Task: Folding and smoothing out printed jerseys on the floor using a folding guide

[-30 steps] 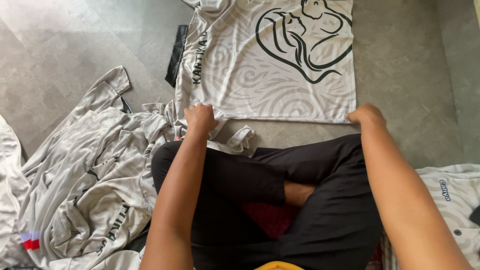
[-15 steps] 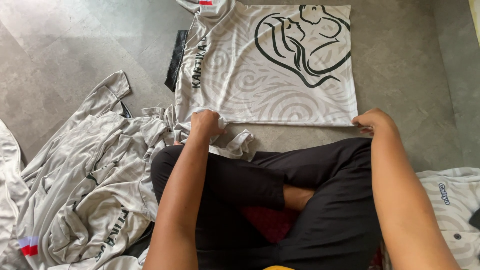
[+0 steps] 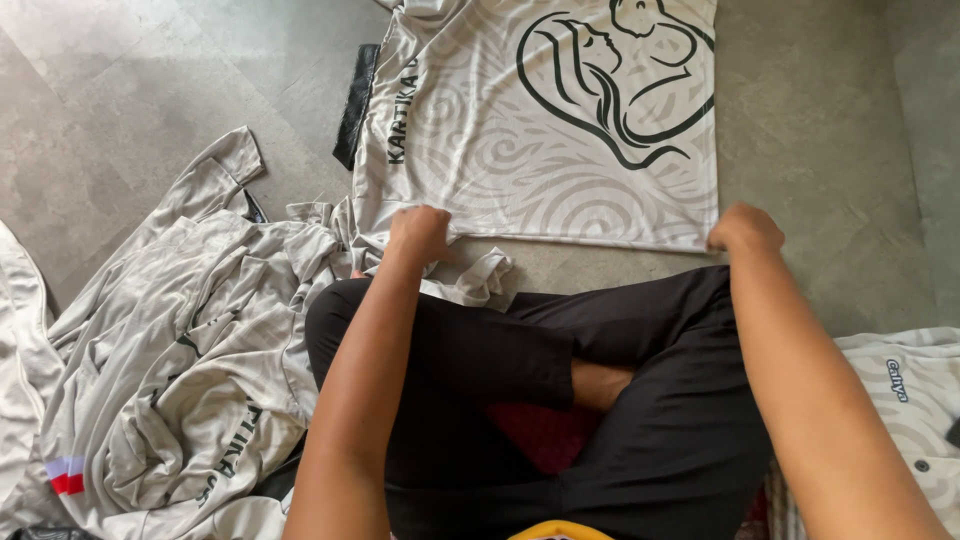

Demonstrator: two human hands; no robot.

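**Hem pinched at both corners**

The pale grey swirl-patterned shirt with a black line drawing [image 3: 540, 130] lies flat on the grey floor [image 3: 820, 180] before my crossed legs. It sits lower in view than a moment ago — pulled toward me and smoothed. My left hand [image 3: 418, 232] and right hand [image 3: 745, 228] close on its near hem. A heap of matching shirts [image 3: 170, 370] lies to my left.

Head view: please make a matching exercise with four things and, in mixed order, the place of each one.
Things:
1. spread shirt
2. pile of shirts
3. left hand
4. right hand

Places:
A. at the shirt's near right corner
B. crumpled on the floor, at the left
C. flat on the floor, ahead of the crossed legs
D. at the shirt's near left corner

Pairs: 1-C, 2-B, 3-D, 4-A
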